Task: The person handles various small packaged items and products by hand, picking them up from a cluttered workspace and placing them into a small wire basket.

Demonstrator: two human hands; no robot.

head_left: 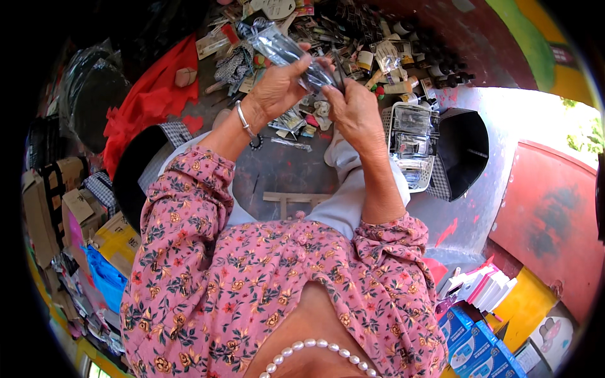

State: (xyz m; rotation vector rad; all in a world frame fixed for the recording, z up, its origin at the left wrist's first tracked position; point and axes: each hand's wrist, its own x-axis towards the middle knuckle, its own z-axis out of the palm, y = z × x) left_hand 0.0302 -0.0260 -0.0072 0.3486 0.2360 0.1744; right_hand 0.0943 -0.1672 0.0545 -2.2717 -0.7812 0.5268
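Note:
Held out ahead of me is a clear plastic packet [277,47] with something dark inside, tilted from upper left to lower right. My left hand [285,83] is closed around its middle, the wrist wearing a silver bangle. At the packet's lower right end, my right hand [354,110] is closed, thumb and fingers pinched together. A thin dark stick-like thing [339,68] rises from that pinch; its kind is unclear. Whether the right fingers also grip the packet's end cannot be made out. Beneath my hands lies a small flat clear packet [291,144] on the dark floor.
A heap of mixed small packaged goods [340,31] spreads ahead. By my right knee stand a white basket [423,183] of clear-wrapped packets and a black open bag [465,154]. Red cloth [151,94] and cardboard boxes [44,214] lie left; blue boxes [482,346] sit lower right.

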